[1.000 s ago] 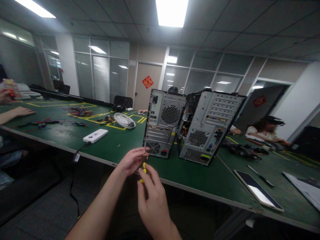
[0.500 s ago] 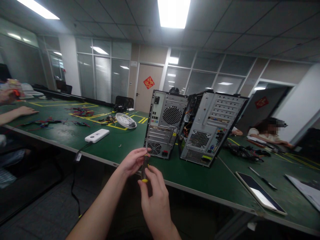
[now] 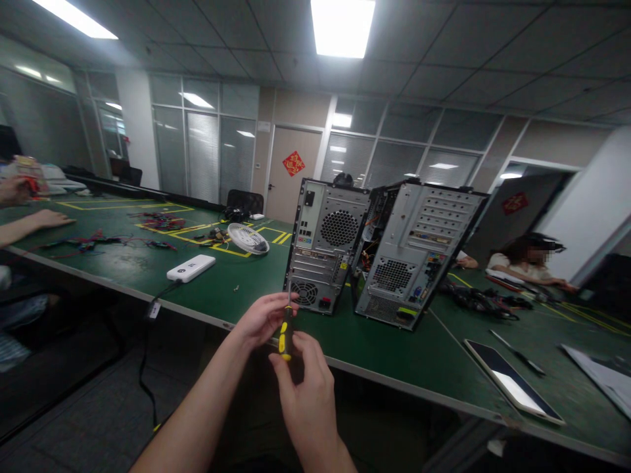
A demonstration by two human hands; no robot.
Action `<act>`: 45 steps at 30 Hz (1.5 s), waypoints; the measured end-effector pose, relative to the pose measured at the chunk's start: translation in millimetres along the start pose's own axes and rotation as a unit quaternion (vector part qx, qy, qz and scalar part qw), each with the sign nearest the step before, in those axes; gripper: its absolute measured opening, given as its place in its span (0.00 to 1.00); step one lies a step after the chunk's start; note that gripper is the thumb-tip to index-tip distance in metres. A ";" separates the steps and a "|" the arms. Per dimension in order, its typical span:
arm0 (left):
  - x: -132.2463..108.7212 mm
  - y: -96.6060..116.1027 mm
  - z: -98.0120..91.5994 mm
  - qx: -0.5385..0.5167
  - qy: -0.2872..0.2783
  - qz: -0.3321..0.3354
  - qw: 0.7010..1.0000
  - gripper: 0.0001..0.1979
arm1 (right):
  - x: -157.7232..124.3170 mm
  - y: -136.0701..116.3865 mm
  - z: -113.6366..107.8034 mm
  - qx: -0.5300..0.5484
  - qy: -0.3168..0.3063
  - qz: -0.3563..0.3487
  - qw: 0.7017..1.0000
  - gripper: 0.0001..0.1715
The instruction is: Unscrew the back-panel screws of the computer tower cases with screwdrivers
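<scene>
Left hand (image 3: 261, 320) and right hand (image 3: 305, 401) both pinch the screwdriver (image 3: 284, 334) just off the surface's (image 3: 384, 355) near edge; a fingertip slip could drop it to the floor (image 3: 98, 420).

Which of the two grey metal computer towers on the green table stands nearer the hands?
The left-hand grey metal tower, with the round fan grille high on its back, beyond the yellow-and-black screwdriver; the other tower stands further right.
</scene>
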State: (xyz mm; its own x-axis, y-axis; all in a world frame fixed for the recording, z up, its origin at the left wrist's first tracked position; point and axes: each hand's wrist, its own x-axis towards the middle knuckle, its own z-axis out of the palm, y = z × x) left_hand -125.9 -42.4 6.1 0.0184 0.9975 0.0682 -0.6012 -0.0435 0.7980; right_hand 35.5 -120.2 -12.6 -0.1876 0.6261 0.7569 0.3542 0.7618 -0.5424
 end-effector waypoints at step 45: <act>134.7 -4.3 -40.4 0.310 0.107 0.218 0.919 0.22 | 1.1 -4.8 -2.1 -0.019 -0.021 -0.018 0.999 0.17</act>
State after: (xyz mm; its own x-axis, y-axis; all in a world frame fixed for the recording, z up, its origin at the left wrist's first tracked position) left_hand -153.1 94.4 -12.3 -0.3129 0.8632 0.3963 0.0587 -0.3989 0.9151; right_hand 35.5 -123.5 -8.5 -0.2386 0.6048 0.7598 0.3810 0.7780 -0.4996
